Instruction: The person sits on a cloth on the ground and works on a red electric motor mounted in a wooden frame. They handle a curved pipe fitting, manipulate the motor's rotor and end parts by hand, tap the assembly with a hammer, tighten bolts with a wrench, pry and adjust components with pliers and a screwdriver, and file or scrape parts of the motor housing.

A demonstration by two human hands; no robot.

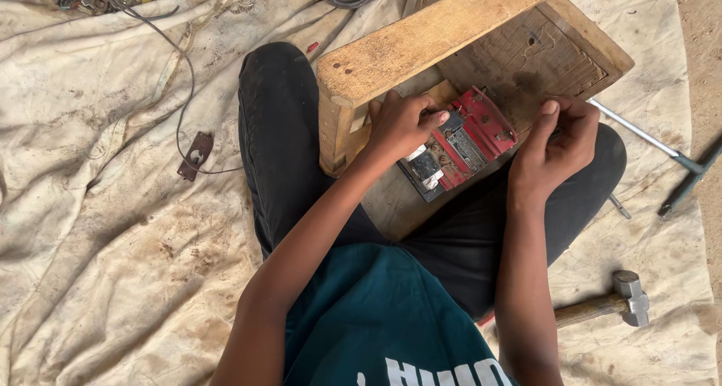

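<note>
We sit cross-legged on a stained cloth (113,228) spread over the ground, in black trousers, and both forearms reach forward from the bottom of the view toward a low wooden stool (421,40) in front of our knees.

Our left hand (402,126) comes in from the lower left with the arm nearly straight and the wrist bent slightly inward. Its fingers are curled and its thumb points right, pressing down on the upper left end of a red metal part (459,145), so this hand is closed on the part and steadies it. The red metal part lies tilted, its long side running from lower left to upper right, resting on the lower board of the stool between our two hands; it has grey and silver fittings along its middle.

Our right hand (556,141) rises from the lower right, the forearm almost upright in the view and the wrist cocked left. Its fingers are bunched tight with the thumb raised, pinching something small at the right edge of the part; we cannot tell what it is.

A hammer (613,302) with a wooden handle lies on the cloth by our right elbow, well apart from the hands. A thin dark wire (184,85) with a small brown metal plate (195,155) lies to the left of our knee.
</note>
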